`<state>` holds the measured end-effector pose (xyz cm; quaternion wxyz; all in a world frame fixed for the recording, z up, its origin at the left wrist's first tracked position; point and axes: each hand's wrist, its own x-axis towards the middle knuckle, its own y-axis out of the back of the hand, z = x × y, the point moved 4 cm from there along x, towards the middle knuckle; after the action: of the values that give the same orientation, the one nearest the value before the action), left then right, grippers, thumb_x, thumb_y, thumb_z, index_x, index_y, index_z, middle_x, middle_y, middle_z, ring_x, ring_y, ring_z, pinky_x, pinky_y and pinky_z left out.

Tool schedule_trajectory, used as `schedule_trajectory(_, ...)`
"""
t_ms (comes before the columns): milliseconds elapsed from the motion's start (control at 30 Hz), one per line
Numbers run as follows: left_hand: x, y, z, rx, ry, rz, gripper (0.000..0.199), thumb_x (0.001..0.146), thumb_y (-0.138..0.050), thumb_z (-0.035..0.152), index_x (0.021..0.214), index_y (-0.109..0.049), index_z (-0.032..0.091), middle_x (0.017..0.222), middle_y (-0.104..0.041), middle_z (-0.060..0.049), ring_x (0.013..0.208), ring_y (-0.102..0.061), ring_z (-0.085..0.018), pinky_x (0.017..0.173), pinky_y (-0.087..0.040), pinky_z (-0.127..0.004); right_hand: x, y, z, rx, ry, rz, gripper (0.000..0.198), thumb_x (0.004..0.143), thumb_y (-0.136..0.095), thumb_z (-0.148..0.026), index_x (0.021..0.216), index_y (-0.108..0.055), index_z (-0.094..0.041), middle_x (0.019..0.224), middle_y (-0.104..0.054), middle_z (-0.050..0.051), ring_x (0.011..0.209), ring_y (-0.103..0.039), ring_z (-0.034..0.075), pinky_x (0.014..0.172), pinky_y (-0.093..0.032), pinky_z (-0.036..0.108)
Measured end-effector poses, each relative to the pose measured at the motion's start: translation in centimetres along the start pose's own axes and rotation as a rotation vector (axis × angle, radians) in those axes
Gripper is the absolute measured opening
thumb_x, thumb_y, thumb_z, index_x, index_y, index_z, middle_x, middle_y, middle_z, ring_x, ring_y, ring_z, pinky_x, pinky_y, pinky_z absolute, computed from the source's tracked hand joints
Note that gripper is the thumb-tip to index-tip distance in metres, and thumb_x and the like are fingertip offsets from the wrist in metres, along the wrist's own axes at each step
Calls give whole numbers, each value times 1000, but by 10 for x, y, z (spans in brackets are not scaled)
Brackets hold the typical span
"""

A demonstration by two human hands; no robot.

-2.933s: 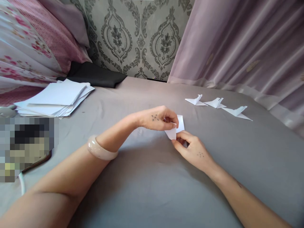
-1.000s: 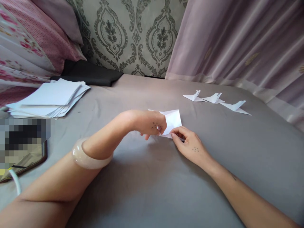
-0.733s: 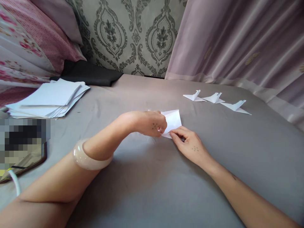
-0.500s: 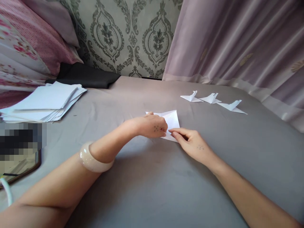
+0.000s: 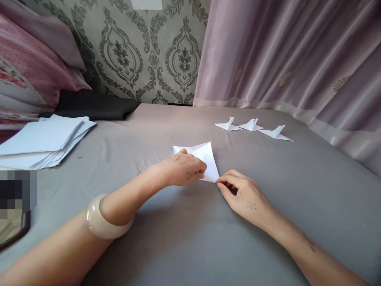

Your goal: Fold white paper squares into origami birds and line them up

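Both forearms bare, no sleeves in view. Left hand (image 5: 183,171): small cluster of dark dots marked on its back, just behind the knuckles. Left forearm: one thick, smooth bangle (image 5: 104,222), pale cream and glossy, slightly translucent, rounded in section, sitting well up the arm from the dot cluster, toward the elbow. Right hand (image 5: 245,198): a like cluster of dark dots on its back, arranged in a small tight group. Right forearm: a short dark mark (image 5: 308,243) on the upper surface, well behind the dot cluster, shape too small to read. No rings visible on the fingers (image 5: 228,186).
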<state>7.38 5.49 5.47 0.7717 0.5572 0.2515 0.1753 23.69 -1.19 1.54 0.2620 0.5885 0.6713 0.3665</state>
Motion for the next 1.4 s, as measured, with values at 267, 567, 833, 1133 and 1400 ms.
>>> schedule_trajectory(267, 1, -1, 1, -5, 87, -96, 28, 93, -40, 24, 77, -62, 18, 81, -68, -3, 76, -60, -17, 81, -37, -32, 3, -5, 5, 11, -62, 48, 20, 89, -51, -30, 77, -66, -26, 85, -63, 1, 78, -61, 18, 65, -45, 30)
schedule_trajectory(567, 8, -6, 6, 123, 206, -48, 31, 92, -40, 29, 71, -60, 17, 72, -65, -7, 70, -60, -20, 69, -42, -32, 9, -5, 4, -2, -134, 61, 18, 84, -54, -28, 68, -61, -24, 75, -60, 1, 74, -59, 17, 62, -43, 29)
schedule_trajectory(833, 9, -7, 8, 174, 263, -14, 21, 92, -46, 25, 87, -64, 16, 88, -70, -8, 88, -65, -23, 81, -45, -34, 14, -5, 3, 4, -232, 34, 17, 79, -54, -29, 63, -58, -23, 74, -59, -1, 72, -57, 16, 61, -41, 28)
schedule_trajectory(1133, 10, -5, 6, 150, 275, -62, 23, 94, -48, 31, 92, -66, 16, 90, -71, -7, 90, -65, -24, 84, -45, -37, 10, -4, 7, 11, -193, 58, 7, 81, -58, -25, 74, -58, -23, 79, -62, -1, 74, -59, 16, 61, -45, 28)
schedule_trajectory(1400, 11, -7, 4, 134, 283, -34, 25, 93, -49, 32, 93, -66, 15, 91, -70, -10, 89, -65, -25, 85, -44, -38, -5, -18, -25, -116, 238, 93, 33, 92, -38, -4, 104, -64, -19, 101, -65, 6, 93, -59, 20, 83, -49, 34)
